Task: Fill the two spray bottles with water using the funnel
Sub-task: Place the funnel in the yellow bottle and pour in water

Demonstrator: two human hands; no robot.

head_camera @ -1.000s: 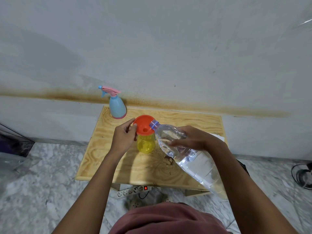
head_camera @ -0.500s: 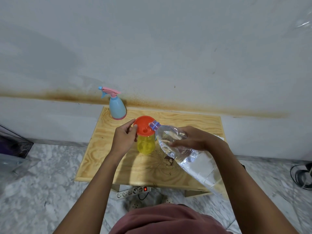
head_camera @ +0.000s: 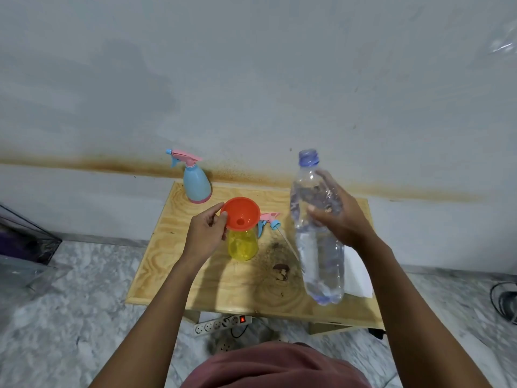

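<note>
Step in hand, as judged: filling the first spray bottle, with the pour not running at this instant. The yellow spray bottle (head_camera: pixel 242 246) stood upright near the middle of the bench (head_camera: pixel 173 264), its trigger head off. The orange funnel (head_camera: pixel 240 212) was seated in its neck, tipped slightly toward the camera so the bore showed. The left hand (head_camera: pixel 205 238) pinched the funnel's near-left rim between thumb and fingers, steadying it. The right hand (head_camera: pixel 344 222) was wrapped round the upper body of the clear water bottle (head_camera: pixel 320 264), held roughly upright and uncapped to the right of the funnel and apart from it, neck uppermost; water showed in its lower part. The yellow bottle is translucent, but its fill level could not be read. A pink-and-blue trigger head (head_camera: pixel 269 219) lay on the bench just behind and right of the yellow bottle, probably its own. The blue spray bottle (head_camera: pixel 196 187), pink head fitted, stood at the far left corner, apparently untouched. Next move, if the yellow bottle needs more: tip the neck back over the funnel while the left hand keeps the funnel square. If full: lift out the funnel, refit the head, open the blue bottle. A dark stain (head_camera: pixel 280 271) and a white sheet (head_camera: pixel 359 275) lay toward the near right.
</note>
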